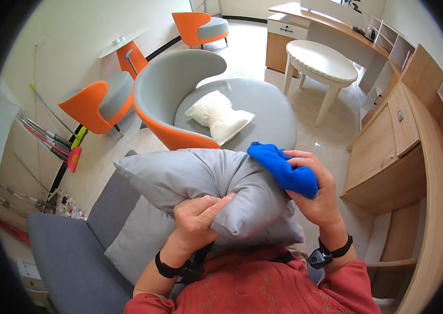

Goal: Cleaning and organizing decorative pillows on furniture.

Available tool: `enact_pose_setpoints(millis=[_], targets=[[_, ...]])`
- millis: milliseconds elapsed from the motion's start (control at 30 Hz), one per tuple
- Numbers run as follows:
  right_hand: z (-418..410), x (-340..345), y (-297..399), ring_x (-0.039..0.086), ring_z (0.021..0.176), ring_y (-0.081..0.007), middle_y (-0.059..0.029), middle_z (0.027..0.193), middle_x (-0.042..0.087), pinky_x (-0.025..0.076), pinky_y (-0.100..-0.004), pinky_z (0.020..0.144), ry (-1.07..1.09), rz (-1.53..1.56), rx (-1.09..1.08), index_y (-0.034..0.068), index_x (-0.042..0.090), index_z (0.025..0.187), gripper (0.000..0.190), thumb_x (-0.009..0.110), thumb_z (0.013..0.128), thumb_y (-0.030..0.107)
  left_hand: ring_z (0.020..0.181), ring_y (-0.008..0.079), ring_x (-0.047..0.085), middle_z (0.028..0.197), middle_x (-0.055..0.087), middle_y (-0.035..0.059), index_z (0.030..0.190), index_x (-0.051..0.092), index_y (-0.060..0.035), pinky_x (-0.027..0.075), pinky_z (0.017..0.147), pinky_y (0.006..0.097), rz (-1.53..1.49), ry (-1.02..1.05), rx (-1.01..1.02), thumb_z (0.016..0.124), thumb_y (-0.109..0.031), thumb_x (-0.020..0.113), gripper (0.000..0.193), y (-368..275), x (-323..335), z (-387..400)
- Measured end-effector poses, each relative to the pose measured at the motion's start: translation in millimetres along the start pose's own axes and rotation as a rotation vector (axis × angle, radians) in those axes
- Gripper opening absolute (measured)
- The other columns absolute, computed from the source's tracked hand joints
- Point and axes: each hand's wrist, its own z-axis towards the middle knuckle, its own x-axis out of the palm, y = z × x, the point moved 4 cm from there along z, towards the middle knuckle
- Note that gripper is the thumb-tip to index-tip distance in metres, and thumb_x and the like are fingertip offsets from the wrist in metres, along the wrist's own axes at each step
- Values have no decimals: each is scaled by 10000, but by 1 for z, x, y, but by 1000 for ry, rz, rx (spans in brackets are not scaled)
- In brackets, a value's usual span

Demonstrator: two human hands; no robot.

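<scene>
A grey cushion [201, 172] is held up in front of my body, its cover creased where my left hand [199, 214] grips its near edge. My right hand [315, 188] holds a bunched blue cloth [284, 168] at the cushion's right side. The cloth's far end overlaps the cushion's right edge. Below it, part of another grey cushion [268, 233] shows near my lap. A lighter grey cushion [141, 233] leans on the dark grey sofa [72, 255] to my left.
Ahead stands a grey and orange tub chair [180, 82] with a white pillow [219, 117] on its seat. A white oval table [321, 61] is beyond it. Wooden cabinets [382, 145] line the right side. Brooms [74, 153] and mops lean at the left wall.
</scene>
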Motion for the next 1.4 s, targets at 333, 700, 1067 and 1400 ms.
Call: enact_pose_setpoints(millis=[333, 700, 1067, 1400], targets=[[-1, 18, 24, 609, 1100, -349, -136, 1251, 626, 495, -418, 945, 324, -59, -142, 84, 668, 1097, 442, 737, 666, 23, 543, 179, 550, 704, 579, 1, 1132, 746, -109, 431, 478, 323, 63, 72, 37, 547, -51, 685, 591, 0, 7, -6], [-39, -4, -22, 614, 1105, -359, -172, 1235, 619, 501, -394, 937, 326, -243, 41, 33, 653, 1084, 378, 738, 720, -18, 555, 146, 565, 728, 615, -29, 1098, 757, -172, 431, 465, 303, 74, 69, 65, 618, -51, 670, 503, 2, 12, -13], [-11, -9, -6, 616, 1085, -369, -169, 1194, 624, 506, -412, 922, 194, -247, 18, 52, 655, 1068, 403, 740, 681, -18, 604, 169, 613, 789, 663, -9, 1105, 752, -141, 458, 505, 303, 3, 51, 7, 581, -42, 693, 537, 6, 3, -13], [-4, 20, -15, 597, 1106, -370, -138, 1224, 616, 501, -424, 941, 398, -208, -68, 91, 656, 1096, 433, 721, 680, -14, 610, 158, 627, 800, 671, -11, 1090, 750, -135, 462, 511, 297, 16, 69, -17, 649, -220, 803, 452, 11, -5, -27]])
